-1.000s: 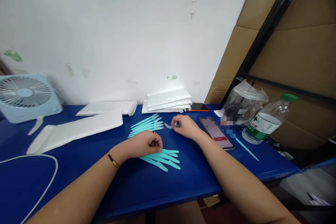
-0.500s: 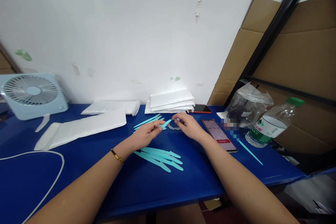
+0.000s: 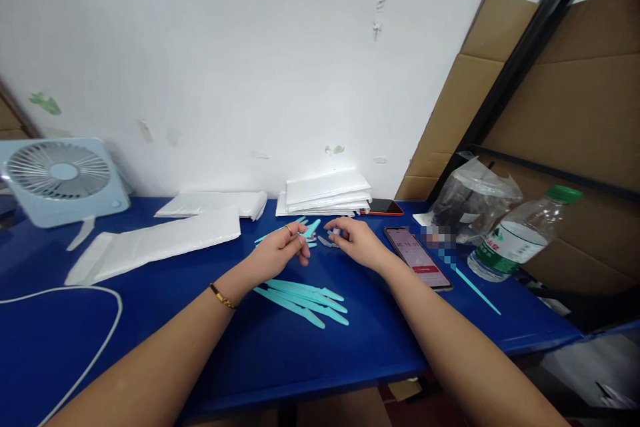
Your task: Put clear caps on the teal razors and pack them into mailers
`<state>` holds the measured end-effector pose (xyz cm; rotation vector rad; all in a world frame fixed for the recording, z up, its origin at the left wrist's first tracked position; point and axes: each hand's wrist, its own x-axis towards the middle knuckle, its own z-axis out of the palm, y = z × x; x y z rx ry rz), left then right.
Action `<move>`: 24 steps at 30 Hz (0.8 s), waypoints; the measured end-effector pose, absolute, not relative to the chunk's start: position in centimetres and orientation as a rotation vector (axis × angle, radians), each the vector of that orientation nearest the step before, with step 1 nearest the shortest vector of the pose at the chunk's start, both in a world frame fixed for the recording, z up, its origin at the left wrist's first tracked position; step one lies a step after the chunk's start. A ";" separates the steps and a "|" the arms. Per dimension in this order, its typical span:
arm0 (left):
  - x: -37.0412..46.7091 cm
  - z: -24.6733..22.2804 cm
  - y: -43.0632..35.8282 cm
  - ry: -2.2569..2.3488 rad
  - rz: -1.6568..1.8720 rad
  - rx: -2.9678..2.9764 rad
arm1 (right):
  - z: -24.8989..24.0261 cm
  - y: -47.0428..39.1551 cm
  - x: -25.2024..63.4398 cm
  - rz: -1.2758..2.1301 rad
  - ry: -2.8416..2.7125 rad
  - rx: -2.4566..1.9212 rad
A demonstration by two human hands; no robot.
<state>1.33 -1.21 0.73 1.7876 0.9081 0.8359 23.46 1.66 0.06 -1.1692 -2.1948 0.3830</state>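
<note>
My left hand (image 3: 281, 252) is closed on a turquoise stick (image 3: 313, 228), whose flat end points up and to the right from the fingers. Beside it, my right hand (image 3: 356, 242) has its fingertips pinched together near small clear plastic pieces (image 3: 326, 241); whether one is between the fingers is too small to tell. More turquoise sticks (image 3: 280, 232) lie just behind my left hand. Closer to the front edge, several turquoise sticks (image 3: 305, 300) are fanned out on the blue table (image 3: 360, 347).
White packets (image 3: 325, 190) are stacked by the wall, with others (image 3: 165, 250) to the left. A fan (image 3: 65, 180) and white cable (image 3: 113, 330) are at the left. A phone (image 3: 417, 260), single stick (image 3: 477, 290), bottle (image 3: 515, 237) and clear bag (image 3: 463, 197) occupy the right.
The stick in my left hand has turned to point more upward and moved slightly left, away from my right hand. My right hand has barely moved.
</note>
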 end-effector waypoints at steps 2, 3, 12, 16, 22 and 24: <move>1.2 1.2 -1.2 0.865 0.972 1.745 | 0.3 1.4 23.3 0.509 -2.159 -1.175; 1.1 1.5 -1.2 0.853 1.044 1.715 | 0.4 1.3 23.2 0.612 -2.137 -1.166; 1.2 1.5 -1.2 0.881 1.081 1.500 | 0.6 0.9 22.8 1.045 -1.988 -0.932; 1.3 1.1 -1.2 0.916 0.936 1.711 | 1.0 0.4 22.7 0.676 -2.033 -0.920; 1.3 1.2 -1.4 1.048 0.774 2.003 | 1.4 -0.2 22.4 0.343 -2.144 -0.826; 1.2 1.3 -1.4 1.088 0.744 2.094 | 1.4 -0.2 22.4 0.319 -2.173 -0.820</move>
